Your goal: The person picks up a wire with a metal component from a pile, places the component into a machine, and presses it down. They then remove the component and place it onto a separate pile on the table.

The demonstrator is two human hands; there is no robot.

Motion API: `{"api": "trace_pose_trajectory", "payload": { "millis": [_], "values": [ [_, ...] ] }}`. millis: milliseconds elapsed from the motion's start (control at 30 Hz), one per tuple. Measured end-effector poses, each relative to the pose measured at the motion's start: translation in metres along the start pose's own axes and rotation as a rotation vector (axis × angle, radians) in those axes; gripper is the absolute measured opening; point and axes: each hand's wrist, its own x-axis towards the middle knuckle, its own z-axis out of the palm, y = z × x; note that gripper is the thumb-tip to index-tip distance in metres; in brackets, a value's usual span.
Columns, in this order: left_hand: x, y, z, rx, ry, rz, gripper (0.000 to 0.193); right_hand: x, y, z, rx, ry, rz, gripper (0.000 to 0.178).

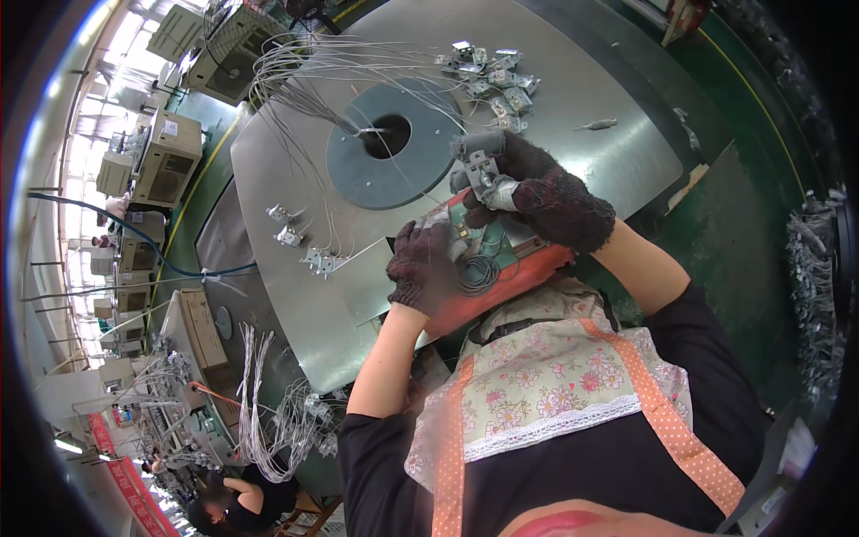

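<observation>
Both my hands wear dark knitted gloves with grey tape around some fingertips. My right hand is closed on a small metal bracket, held raised over the near edge of the metal table. Lower and to the left, my left hand has its fingers curled together beside a small green fixture; whatever they pinch is hidden. A coil of thin grey cable lies just right of that hand, on the near side of the fixture. Red material covers the table edge below it.
A grey ring with a central hole sits on the table, and thin cables come out of it. Several metal brackets are heaped at the far side. More brackets lie left. A thin metal tool rests far right.
</observation>
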Motion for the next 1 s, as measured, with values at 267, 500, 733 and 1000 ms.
{"api": "trace_pose_trajectory", "payload": {
  "millis": [267,500,733,1000],
  "values": [
    [-0.008,0.004,-0.009,-0.042,-0.009,0.051,0.039,-0.004,-0.007,0.009,-0.073,0.009,0.024,0.061],
    [-0.013,-0.003,0.015,-0.203,0.255,0.103,0.029,-0.023,-0.005,0.008,-0.183,0.103,0.015,0.061],
    [0.005,-0.001,-0.034,-0.617,-0.057,-0.298,0.056,-0.025,-0.001,-0.011,-0.057,0.254,0.031,0.05],
    [0.054,-0.125,-0.033,0.024,-0.458,-0.48,0.05,0.026,0.043,-0.009,-1.787,-0.354,-0.301,0.027]
  ]
}}
